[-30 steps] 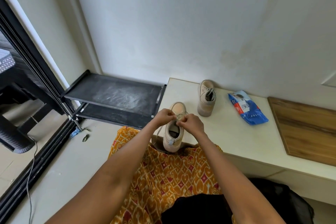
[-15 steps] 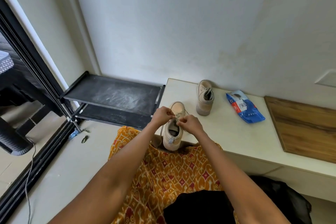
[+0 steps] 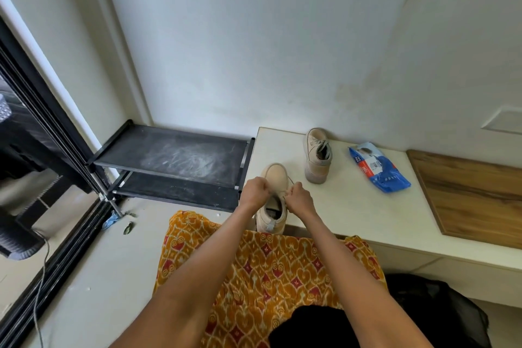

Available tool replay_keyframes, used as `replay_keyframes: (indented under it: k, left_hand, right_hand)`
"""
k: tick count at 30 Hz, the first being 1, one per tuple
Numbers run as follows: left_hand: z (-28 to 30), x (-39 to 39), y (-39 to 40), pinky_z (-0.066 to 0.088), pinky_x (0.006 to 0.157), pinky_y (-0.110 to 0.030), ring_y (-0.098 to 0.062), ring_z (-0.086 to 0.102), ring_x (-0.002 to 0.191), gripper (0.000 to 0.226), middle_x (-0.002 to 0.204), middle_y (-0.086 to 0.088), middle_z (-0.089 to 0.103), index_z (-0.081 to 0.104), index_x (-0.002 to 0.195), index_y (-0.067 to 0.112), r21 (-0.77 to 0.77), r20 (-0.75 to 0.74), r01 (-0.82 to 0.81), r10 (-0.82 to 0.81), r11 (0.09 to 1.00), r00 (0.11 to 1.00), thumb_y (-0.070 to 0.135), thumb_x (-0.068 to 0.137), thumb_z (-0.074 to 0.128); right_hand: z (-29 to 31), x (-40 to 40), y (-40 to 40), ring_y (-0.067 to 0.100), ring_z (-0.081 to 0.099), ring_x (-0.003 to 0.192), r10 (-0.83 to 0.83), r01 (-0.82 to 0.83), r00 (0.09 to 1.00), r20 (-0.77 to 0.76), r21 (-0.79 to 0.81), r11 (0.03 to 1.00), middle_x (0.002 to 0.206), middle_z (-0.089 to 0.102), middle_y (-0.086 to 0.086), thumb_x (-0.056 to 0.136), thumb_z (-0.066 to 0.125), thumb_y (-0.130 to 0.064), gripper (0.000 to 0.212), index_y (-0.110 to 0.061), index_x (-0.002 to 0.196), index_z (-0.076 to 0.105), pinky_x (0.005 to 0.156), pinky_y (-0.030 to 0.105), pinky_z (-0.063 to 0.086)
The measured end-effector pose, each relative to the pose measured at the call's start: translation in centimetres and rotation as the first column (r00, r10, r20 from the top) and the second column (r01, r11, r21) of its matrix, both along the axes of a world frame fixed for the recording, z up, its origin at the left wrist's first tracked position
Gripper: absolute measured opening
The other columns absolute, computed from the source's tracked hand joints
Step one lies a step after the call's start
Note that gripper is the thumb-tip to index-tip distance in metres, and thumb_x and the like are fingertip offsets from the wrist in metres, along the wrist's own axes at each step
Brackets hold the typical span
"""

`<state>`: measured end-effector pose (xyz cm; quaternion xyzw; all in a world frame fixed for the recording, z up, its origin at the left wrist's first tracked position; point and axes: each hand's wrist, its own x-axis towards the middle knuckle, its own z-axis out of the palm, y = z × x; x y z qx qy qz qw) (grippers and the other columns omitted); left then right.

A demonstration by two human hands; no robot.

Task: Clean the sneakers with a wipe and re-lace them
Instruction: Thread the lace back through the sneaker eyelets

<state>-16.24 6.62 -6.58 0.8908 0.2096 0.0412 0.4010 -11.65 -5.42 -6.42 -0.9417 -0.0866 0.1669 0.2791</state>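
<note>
Near sneaker [image 3: 273,200]: on the near left edge of the desk [image 3: 353,206], between both hands, lacing in progress.

Long axis runs near to far, heel at the desk edge toward the person, toe pointing at the wall. Left hand [image 3: 255,192] sits at its left flank, right hand [image 3: 300,198] at its right flank, level with the throat; both equally close, so either can draw its lace end outward. Fingers of each hand are curled and appear to pinch a lace end; the lace itself is too thin to make out clearly. Hands stand apart, the shoe's tongue between them. Second sneaker [image 3: 317,158]: farther and to the right, upright, near the wall, untouched. Wipe packet [image 3: 378,167]: blue, right of the second sneaker, lying flat. Wooden board [image 3: 469,195]: far right end of the desk.
</note>
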Motion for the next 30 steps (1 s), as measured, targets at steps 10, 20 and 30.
replay_keyframes:
  k: [10,20,30]
  left_hand:
    - [-0.5,0.8,0.6,0.050,0.072,-0.035,-0.021,0.058,0.076,0.011,0.083,-0.009,0.063,0.064,0.084,0.005,0.051,-0.090,0.021,-0.016,0.999,0.996,0.005,0.087,0.054]
    - [1.3,0.9,2.0,0.056,0.075,-0.037,-0.030,0.064,0.091,0.026,0.105,-0.017,0.065,0.061,0.105,-0.002,-0.030,-0.263,0.092,-0.096,0.995,0.960,0.019,0.097,0.048]
    - [10.3,2.6,5.8,0.040,0.048,-0.021,-0.012,0.041,0.054,0.042,0.066,-0.002,0.045,0.048,0.069,0.011,-0.452,-0.026,0.009,-0.024,0.892,0.999,0.041,0.098,0.042]
  right_hand:
    - [0.0,0.0,0.5,0.038,0.051,0.116,-0.070,0.069,0.995,-0.075,-0.012,0.998,0.126,0.053,0.023,0.092,0.047,-0.013,0.040,0.003,0.126,0.036,0.085,0.036,0.043]
    - [1.1,2.0,-1.1,0.029,0.064,0.089,0.232,-0.240,0.971,-0.060,-0.247,0.939,0.099,0.067,0.011,0.094,0.049,-0.027,0.027,-0.008,0.107,0.062,0.071,0.033,0.047]
    - [10.2,3.2,-1.6,0.010,0.058,0.100,0.173,-0.074,0.978,-0.115,0.585,0.808,0.097,0.068,-0.005,0.093,0.055,-0.037,0.036,-0.011,0.068,0.058,0.087,0.024,0.038]
